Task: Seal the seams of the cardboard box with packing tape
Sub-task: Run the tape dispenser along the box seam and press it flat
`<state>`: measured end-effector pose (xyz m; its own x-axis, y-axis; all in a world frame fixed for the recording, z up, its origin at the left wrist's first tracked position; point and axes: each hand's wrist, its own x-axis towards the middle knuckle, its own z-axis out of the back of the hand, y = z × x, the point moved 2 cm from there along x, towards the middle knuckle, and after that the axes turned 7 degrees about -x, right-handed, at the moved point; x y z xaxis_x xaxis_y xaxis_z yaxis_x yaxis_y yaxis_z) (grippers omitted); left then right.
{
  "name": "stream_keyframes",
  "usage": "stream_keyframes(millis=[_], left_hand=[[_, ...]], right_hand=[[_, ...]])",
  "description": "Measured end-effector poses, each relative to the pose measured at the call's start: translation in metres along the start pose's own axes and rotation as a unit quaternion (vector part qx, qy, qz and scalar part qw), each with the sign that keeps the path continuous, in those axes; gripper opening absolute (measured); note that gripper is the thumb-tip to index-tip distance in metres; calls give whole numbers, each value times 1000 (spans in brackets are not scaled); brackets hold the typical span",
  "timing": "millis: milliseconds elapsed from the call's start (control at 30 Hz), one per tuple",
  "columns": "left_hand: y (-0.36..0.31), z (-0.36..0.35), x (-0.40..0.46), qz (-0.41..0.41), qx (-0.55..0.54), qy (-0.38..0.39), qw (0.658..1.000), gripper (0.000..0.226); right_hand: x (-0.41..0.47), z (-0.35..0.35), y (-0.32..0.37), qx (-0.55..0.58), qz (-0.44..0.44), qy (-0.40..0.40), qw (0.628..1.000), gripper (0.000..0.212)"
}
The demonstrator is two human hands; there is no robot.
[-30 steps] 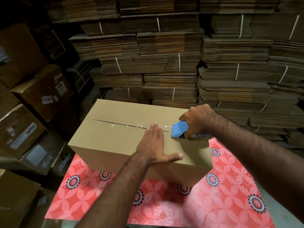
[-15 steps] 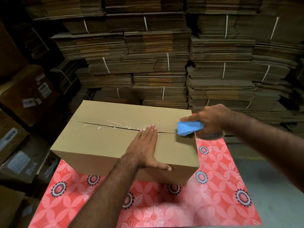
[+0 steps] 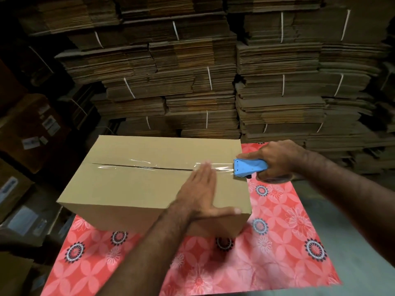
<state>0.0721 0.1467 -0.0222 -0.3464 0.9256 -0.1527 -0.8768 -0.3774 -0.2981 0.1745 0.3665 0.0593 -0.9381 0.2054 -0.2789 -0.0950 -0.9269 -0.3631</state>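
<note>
A closed cardboard box [image 3: 136, 184] sits on a red flowered cloth [image 3: 277, 242]. Clear packing tape [image 3: 149, 164] lies glossy along the box's middle seam, from the left end to the right edge. My right hand [image 3: 275, 161] grips a blue tape dispenser [image 3: 249, 168] at the box's right edge, where the seam ends. My left hand [image 3: 203, 193] lies flat on the box top, palm down, fingers together near the seam and thumb stretched along the near edge.
Tall stacks of flattened cardboard [image 3: 192, 82] tied with white straps fill the back. Labelled brown cartons [image 3: 36, 129] are piled at the left. A grey surface [image 3: 320, 199] shows to the right of the cloth.
My right hand has pulled the dispenser rightward along the seam to the box's right edge, laying tape behind it. My left hand has slid right on the box top.
</note>
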Motion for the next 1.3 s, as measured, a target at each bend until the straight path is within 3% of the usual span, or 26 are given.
stream_keyframes(millis=[133, 333, 433, 533, 633, 800, 900, 1100, 1300], left_hand=[[-48, -17, 19, -35, -23, -23, 999, 142], [-22, -7, 19, -5, -18, -38, 999, 144], [-17, -5, 25, -10, 3, -8, 1000, 150], [-14, -5, 21, -7, 13, -42, 999, 143], [-8, -5, 14, 41, 10, -69, 997, 133], [-8, -3, 16, 146, -14, -82, 986, 142], [-30, -8, 26, 60, -17, -29, 998, 147], [-40, -18, 27, -48, 28, -23, 998, 159], [-20, -19, 24, -69, 69, -19, 995, 145]], right_hand=[[-1, -3, 0, 0, -6, 0, 1000, 79], [-5, -13, -2, 39, -11, -15, 999, 80], [-4, -14, -3, 41, -16, -12, 999, 81], [-3, -14, -3, 42, -18, -8, 999, 81], [-4, -15, -4, 44, -19, -13, 999, 81], [-6, -13, -3, 47, -29, -24, 998, 80], [-5, -14, -4, 48, -26, -16, 998, 81], [-2, -19, -5, 40, -13, -12, 999, 81], [-4, -34, -16, 76, 10, -52, 996, 76]])
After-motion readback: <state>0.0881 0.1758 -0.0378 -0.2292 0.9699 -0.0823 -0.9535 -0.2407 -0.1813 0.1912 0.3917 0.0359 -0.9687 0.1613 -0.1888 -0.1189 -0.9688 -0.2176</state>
